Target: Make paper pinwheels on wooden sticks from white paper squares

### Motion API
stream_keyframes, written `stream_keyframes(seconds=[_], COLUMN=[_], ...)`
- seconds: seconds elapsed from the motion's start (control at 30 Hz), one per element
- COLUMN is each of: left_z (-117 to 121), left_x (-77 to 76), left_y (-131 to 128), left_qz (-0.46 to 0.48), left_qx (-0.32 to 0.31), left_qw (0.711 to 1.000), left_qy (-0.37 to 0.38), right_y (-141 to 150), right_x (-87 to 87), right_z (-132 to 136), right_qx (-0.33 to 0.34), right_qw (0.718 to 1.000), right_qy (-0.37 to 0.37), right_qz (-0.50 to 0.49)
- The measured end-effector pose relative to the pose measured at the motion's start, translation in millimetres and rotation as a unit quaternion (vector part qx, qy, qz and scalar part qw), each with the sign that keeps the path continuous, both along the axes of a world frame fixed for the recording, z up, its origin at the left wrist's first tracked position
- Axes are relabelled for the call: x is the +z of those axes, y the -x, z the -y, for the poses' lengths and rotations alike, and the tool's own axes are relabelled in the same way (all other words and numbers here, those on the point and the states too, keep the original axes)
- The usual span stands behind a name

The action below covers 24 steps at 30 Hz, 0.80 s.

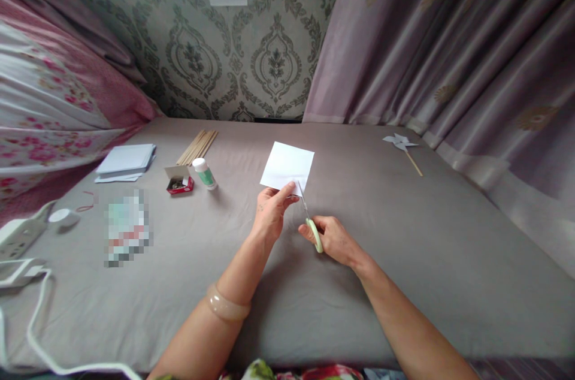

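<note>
A square sheet of white paper [287,164] is pinched at its near edge by my left hand [272,207], the thumb lying on top. My right hand [335,237] grips a pair of scissors [315,235] by the pale green handles. The blades point up and away, and they meet the paper near its lower right corner, close to my left thumb. Whether the blades are parted is too small to tell. Both hands are raised over the middle of the grey-covered surface [377,302].
On the left lie stacked white paper [126,159], wooden sticks [197,147], a small red box [179,183], a white-capped glue bottle [205,174], a blurred packet [128,227] and a power strip [20,240] with a white cable [33,332]. A paper pinwheel [399,141] rests at the far right.
</note>
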<state>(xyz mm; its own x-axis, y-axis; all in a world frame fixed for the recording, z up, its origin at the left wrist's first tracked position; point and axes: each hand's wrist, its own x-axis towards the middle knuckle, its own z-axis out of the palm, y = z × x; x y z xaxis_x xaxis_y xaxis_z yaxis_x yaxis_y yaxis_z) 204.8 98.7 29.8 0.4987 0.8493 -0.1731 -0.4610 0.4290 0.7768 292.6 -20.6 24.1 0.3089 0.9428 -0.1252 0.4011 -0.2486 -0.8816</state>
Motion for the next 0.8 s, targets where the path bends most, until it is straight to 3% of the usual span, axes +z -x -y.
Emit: stream_keyframes(seconds=[0.8], left_z=[-1.0], left_x=[-0.9], left_y=[-0.2], left_qz=[0.01], left_qx=[0.0], left_qw=[1.0], left_qy=[0.005], right_y=[-3.4], right_x=[-5.4], right_z=[-1.4], right_qx=[-0.019], right_qw=[0.999], right_qy=[0.021], right_qz=[0.025])
